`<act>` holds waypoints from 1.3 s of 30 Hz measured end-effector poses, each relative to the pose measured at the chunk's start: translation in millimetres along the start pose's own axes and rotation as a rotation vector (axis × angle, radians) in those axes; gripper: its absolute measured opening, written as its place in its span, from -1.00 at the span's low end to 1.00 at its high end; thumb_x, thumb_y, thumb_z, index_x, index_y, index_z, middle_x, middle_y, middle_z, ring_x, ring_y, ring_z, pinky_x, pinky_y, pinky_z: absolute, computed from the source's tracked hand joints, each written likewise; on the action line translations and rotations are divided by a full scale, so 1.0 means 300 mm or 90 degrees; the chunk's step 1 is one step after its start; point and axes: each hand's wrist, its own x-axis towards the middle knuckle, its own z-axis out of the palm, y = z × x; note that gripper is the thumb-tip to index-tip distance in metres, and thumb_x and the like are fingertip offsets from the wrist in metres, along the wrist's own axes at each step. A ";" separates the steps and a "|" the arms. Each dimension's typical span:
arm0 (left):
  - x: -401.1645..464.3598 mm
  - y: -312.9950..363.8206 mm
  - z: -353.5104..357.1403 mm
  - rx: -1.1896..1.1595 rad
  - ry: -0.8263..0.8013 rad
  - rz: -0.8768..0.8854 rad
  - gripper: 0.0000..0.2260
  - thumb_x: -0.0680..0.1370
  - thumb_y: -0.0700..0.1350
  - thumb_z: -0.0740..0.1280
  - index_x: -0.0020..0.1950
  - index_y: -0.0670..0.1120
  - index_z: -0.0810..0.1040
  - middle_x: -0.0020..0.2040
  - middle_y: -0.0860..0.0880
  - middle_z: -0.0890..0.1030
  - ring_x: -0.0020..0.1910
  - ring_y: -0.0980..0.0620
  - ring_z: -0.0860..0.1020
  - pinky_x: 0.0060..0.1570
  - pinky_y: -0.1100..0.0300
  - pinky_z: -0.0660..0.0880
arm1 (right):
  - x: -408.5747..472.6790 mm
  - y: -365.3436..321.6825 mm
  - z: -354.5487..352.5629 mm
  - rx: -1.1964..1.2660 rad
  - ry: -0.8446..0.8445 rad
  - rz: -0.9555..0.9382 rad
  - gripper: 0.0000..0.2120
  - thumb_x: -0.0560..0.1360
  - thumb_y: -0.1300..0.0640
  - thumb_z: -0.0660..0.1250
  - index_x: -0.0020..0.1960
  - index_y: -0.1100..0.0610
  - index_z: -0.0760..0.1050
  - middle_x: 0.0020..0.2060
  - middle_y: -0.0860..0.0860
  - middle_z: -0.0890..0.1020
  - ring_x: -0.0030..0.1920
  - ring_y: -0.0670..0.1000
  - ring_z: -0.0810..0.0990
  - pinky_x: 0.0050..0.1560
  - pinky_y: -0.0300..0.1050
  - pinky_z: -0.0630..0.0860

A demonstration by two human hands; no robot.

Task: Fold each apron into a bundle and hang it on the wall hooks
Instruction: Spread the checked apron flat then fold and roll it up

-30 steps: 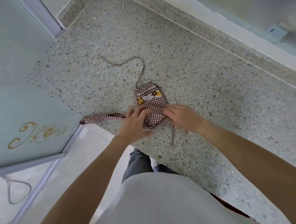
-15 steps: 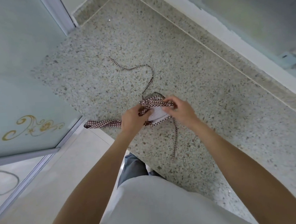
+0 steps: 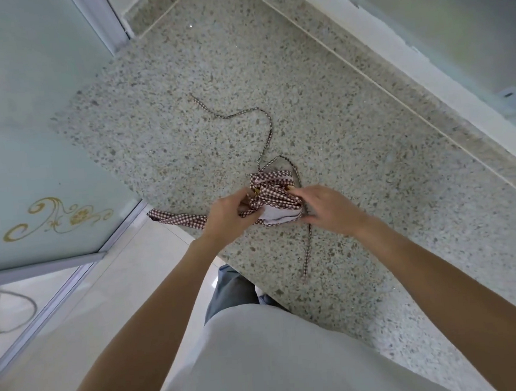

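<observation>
Both hands, left hand and right hand, fingers pinching the apron on the counter; loose ties could let the bundle unroll.

left hand – right hand – both gripping

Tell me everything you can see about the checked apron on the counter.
The apron is brown-and-white checked cloth, bunched into a small bundle with its white inner side showing. It lies on the speckled stone counter. The left hand and right hand grip it. Thin ties trail away; a wider strap reaches left.
</observation>
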 end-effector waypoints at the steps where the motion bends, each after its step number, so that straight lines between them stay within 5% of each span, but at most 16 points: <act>1: 0.000 0.003 0.000 0.022 0.000 0.006 -0.73 0.46 -0.09 0.43 0.11 -0.13 0.53 -0.27 0.07 0.57 -0.40 0.30 0.41 -0.34 0.51 0.30 | 0.002 0.000 0.004 -0.021 0.041 -0.023 -0.47 0.45 -0.04 0.32 0.28 0.29 0.42 0.04 0.21 0.63 0.01 0.17 0.62 0.10 -0.03 0.48; 5: 0.003 0.007 0.006 0.055 -0.011 0.005 -0.73 0.50 -0.06 0.38 0.15 -0.13 0.51 -0.17 -0.05 0.65 -0.33 0.06 0.55 -0.28 0.29 0.35 | 0.017 -0.030 0.013 0.074 0.038 0.052 -0.66 0.56 0.02 0.21 0.18 0.26 0.47 -0.18 0.06 0.64 -0.26 0.01 0.60 -0.20 -0.33 0.43; 8: 0.027 0.023 0.008 0.060 -0.025 -0.084 -0.74 0.54 0.06 0.31 -0.08 -0.15 0.51 -0.41 -0.05 0.53 -0.47 0.09 0.42 -0.45 0.29 0.25 | 0.042 -0.054 0.029 0.208 0.098 0.251 -0.72 0.58 0.07 0.20 -0.06 0.27 0.54 -0.45 0.02 0.54 -0.53 -0.09 0.38 -0.48 -0.39 0.20; 13: 0.068 0.048 0.017 0.125 -0.051 -0.142 -0.54 0.53 0.21 0.23 -0.42 -0.05 0.25 -0.52 0.02 0.32 -0.52 0.07 0.32 -0.50 0.22 0.14 | 0.082 -0.083 0.060 0.271 0.137 0.458 -0.66 0.49 0.13 0.31 -0.42 0.21 0.39 -0.53 0.05 0.36 -0.49 -0.02 0.26 -0.49 -0.27 0.12; 17: 0.114 0.070 0.033 0.196 -0.090 -0.181 -0.52 0.51 0.28 0.19 -0.40 -0.07 0.31 -0.48 -0.01 0.40 -0.44 -0.01 0.46 -0.44 0.22 0.31 | 0.080 -0.104 0.083 0.281 0.248 0.525 -0.76 0.39 0.20 0.40 -0.37 0.17 0.38 -0.43 -0.02 0.40 -0.39 -0.05 0.34 -0.38 -0.25 0.20; 19: 0.132 0.083 0.038 0.240 -0.098 -0.193 -0.53 0.51 0.30 0.18 -0.30 -0.10 0.41 -0.39 -0.04 0.50 -0.34 -0.05 0.53 -0.37 0.16 0.42 | 0.082 -0.103 0.077 0.268 0.254 0.522 -0.84 0.40 0.20 0.41 -0.13 0.20 0.44 -0.24 0.01 0.50 -0.27 -0.04 0.43 -0.33 -0.30 0.28; 23: 0.157 0.101 0.036 0.290 -0.109 -0.204 -0.54 0.51 0.27 0.20 -0.22 -0.14 0.46 -0.28 -0.09 0.53 -0.22 -0.08 0.55 -0.34 0.14 0.40 | 0.114 -0.074 0.042 0.161 0.113 0.373 -0.68 0.51 0.03 0.31 0.21 0.10 0.38 0.01 0.03 0.56 -0.17 -0.06 0.51 -0.19 -0.32 0.40; 25: 0.160 0.096 0.032 0.285 -0.126 -0.210 -0.54 0.50 0.27 0.21 -0.21 -0.15 0.46 -0.25 -0.10 0.54 -0.19 -0.10 0.57 -0.32 0.13 0.40 | 0.138 -0.059 0.027 0.120 0.057 0.332 -0.69 0.53 -0.03 0.28 0.22 0.05 0.41 0.07 0.03 0.56 -0.02 -0.01 0.55 -0.03 -0.16 0.49; 28: 0.142 0.099 0.028 0.225 -0.092 -0.190 -0.51 0.46 0.32 0.22 -0.06 -0.13 0.45 -0.12 -0.08 0.52 -0.12 -0.08 0.55 -0.23 0.11 0.43 | 0.156 -0.042 0.021 0.062 0.045 0.332 -0.75 0.53 0.01 0.28 0.17 0.09 0.48 0.03 0.05 0.55 -0.07 0.00 0.55 -0.10 -0.17 0.48; 33: 0.093 0.105 0.044 0.238 -0.039 0.034 -0.42 0.40 0.20 0.39 0.33 0.00 0.32 0.33 0.00 0.34 0.30 -0.01 0.34 0.27 0.04 0.35 | 0.176 -0.028 0.032 0.001 0.042 0.357 -0.76 0.52 -0.01 0.30 0.13 0.07 0.47 -0.01 0.03 0.51 -0.07 0.04 0.52 -0.20 -0.13 0.43; 39: 0.182 0.070 0.029 0.248 -0.109 0.051 -0.70 0.53 0.00 0.31 0.19 -0.11 0.47 0.14 -0.07 0.53 0.10 -0.06 0.51 0.08 0.12 0.41 | 0.182 -0.022 0.035 -0.052 0.046 0.256 -0.69 0.55 0.03 0.25 0.19 0.20 0.40 0.12 0.10 0.50 0.10 0.08 0.47 0.03 -0.07 0.43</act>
